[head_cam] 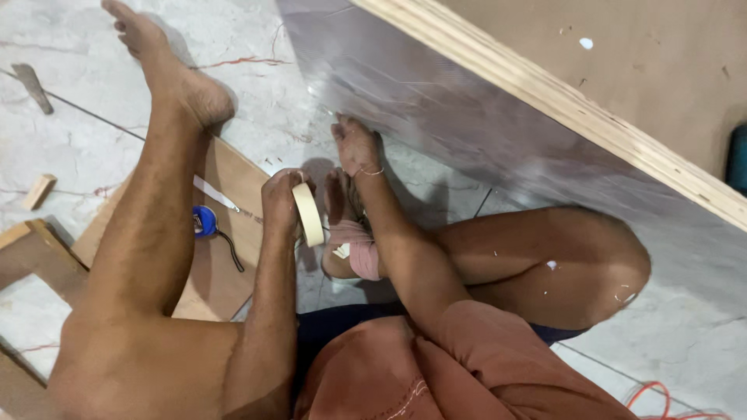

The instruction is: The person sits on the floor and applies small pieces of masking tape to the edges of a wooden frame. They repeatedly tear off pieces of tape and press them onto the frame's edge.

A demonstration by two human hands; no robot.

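**Tape roll held beside the laminated board**

The cream-coloured roll of masking tape (309,215) sits just left of the picture's centre, gripped in the left hand (282,201), whose fingers are closed around its rim. At about two o'clock from the roll, the right hand (355,146) presses flat, fingers spread, against the glossy grey laminate face of the large plywood board (482,124) leaning over the marble floor (257,101). Between the hands a bandaged foot (352,245) rests on the floor.

At nine o'clock from the roll lie a blue tape measure (204,221) and a thin white strip (214,194) on a brown plywood offcut (226,264). A small wood block (38,191) lies at the far left.

As a judgement: the tilted board could slide on the smooth marble if the pressing hand lifts, and the roll could slip free since only one hand holds it.
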